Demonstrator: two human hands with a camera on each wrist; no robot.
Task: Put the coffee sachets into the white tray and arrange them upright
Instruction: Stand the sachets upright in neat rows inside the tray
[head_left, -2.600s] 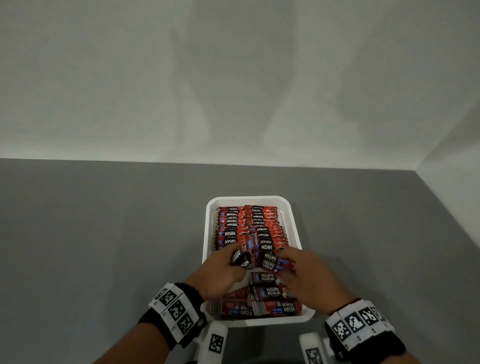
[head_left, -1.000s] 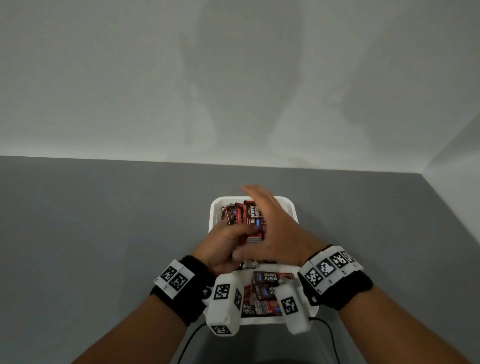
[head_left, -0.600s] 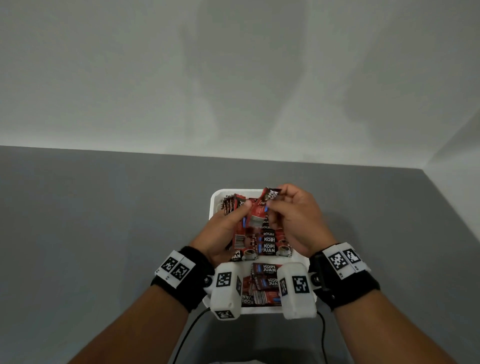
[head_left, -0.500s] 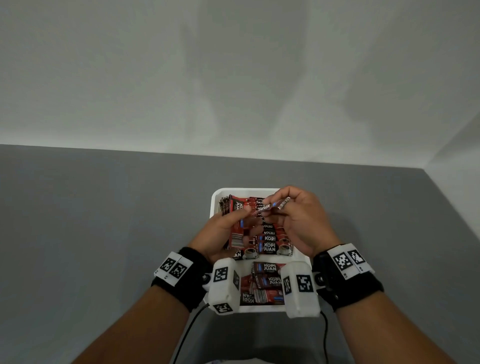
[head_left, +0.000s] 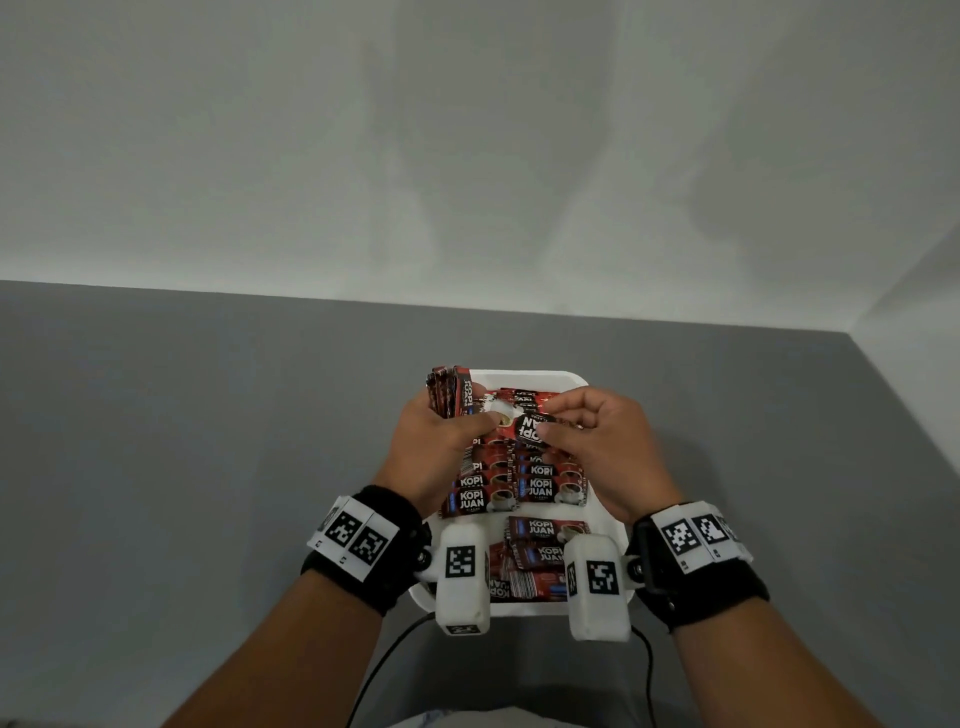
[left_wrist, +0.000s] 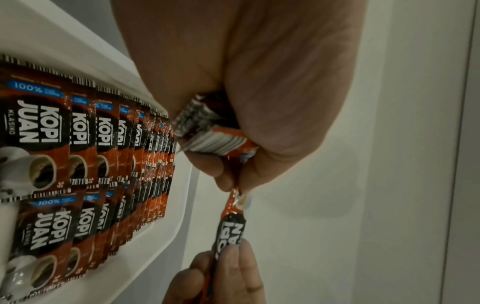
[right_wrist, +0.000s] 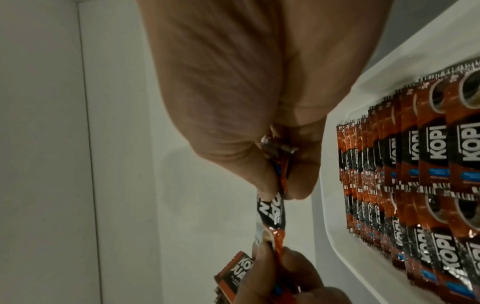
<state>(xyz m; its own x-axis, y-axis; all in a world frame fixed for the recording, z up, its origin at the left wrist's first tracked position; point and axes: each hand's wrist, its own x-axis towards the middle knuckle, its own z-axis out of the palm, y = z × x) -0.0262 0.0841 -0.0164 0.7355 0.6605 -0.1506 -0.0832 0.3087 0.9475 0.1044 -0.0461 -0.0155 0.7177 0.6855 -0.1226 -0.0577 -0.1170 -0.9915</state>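
Above white tray (head_left: 602, 525), both hands pinch one coffee sachet (head_left: 530, 429). Left hand (head_left: 434, 447) also grips bunch of sachets (head_left: 451, 391). Right hand (head_left: 605, 449) pinches other end. Rows of sachets (head_left: 519, 480) stand in tray on gray table (head_left: 208, 441).

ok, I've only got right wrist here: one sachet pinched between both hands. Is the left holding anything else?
Observer: Yes. Left wrist view shows the left hand also has a grip on a stack of sachets in its palm.
Operator: Any still lying flat in the tray?
Observer: Head view shows several flat sachets at the near end of the white tray, in front of the standing rows.
Operator: Where are the hands over it?
Observer: The right hand and the left hold the pinched sachet above the tray's far half.
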